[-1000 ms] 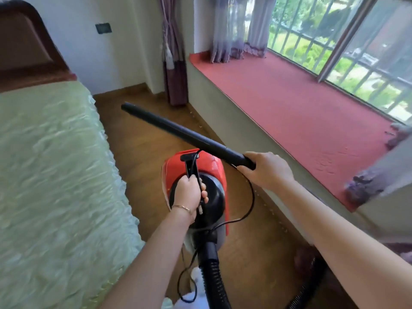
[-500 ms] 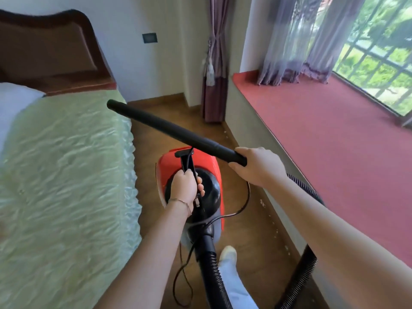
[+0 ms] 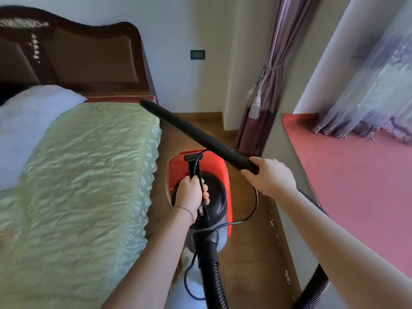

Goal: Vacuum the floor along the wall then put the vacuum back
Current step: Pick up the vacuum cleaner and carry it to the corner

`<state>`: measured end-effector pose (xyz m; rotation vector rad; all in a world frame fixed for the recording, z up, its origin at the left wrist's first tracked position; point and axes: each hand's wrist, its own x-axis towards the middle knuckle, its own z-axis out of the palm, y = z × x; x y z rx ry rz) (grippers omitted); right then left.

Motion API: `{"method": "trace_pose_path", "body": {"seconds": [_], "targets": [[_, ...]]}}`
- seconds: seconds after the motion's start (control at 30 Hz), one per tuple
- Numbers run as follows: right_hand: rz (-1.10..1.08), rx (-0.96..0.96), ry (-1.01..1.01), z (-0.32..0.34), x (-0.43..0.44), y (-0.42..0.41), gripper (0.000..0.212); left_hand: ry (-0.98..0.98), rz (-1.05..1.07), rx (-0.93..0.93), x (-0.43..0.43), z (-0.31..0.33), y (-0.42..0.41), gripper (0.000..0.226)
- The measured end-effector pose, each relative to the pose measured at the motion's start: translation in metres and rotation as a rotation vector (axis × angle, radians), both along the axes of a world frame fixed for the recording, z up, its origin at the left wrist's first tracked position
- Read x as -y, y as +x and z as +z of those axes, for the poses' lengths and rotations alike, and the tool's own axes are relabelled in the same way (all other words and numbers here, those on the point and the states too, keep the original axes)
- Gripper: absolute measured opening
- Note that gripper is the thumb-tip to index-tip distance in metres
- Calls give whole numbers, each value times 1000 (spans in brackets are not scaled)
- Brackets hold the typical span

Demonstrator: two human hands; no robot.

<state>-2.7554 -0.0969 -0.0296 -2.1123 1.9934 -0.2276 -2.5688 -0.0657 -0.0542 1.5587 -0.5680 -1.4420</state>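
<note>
A red and black canister vacuum [image 3: 217, 168] hangs above the wooden floor [image 3: 252, 239] in the aisle between bed and window ledge. My left hand [image 3: 191, 195] is shut on its black carrying handle, along with a loop of power cord. My right hand [image 3: 270, 176] grips the near end of the black wand [image 3: 194, 134], which points up and away to the left, its tip over the bed's corner. A ribbed black hose [image 3: 214, 277] runs from the canister's near end down out of view and back up on the right.
A bed with a green quilted cover [image 3: 84, 175] and dark wooden headboard [image 3: 73, 54] fills the left. A red-topped window ledge [image 3: 347, 175] runs along the right wall. Purple curtains [image 3: 267, 85] hang in the far corner. A narrow strip of floor lies between.
The view has swung left and up: the window has left the frame and the headboard has come in. Both hands keep their holds; the wand tip has risen relative to the bed.
</note>
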Motion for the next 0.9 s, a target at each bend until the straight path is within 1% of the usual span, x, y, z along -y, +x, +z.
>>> {"method": "trace_pose_path", "body": {"seconds": [0.2, 0.3, 0.43, 0.63, 0.9], "targets": [[33, -31, 48, -21, 154, 34, 31, 26, 13, -13, 143, -22, 26, 24], [30, -46, 70, -13, 232, 54, 34, 43, -9, -21, 219, -18, 49, 26], [43, -78, 38, 1, 325, 76, 37, 14, -28, 0, 313, -11, 75, 28], [70, -90, -19, 7, 448, 97, 27, 6, -17, 2, 448, -8, 104, 27], [82, -9, 34, -34, 625, 104, 29, 22, 5, 61, 630, -40, 117, 26]]}}
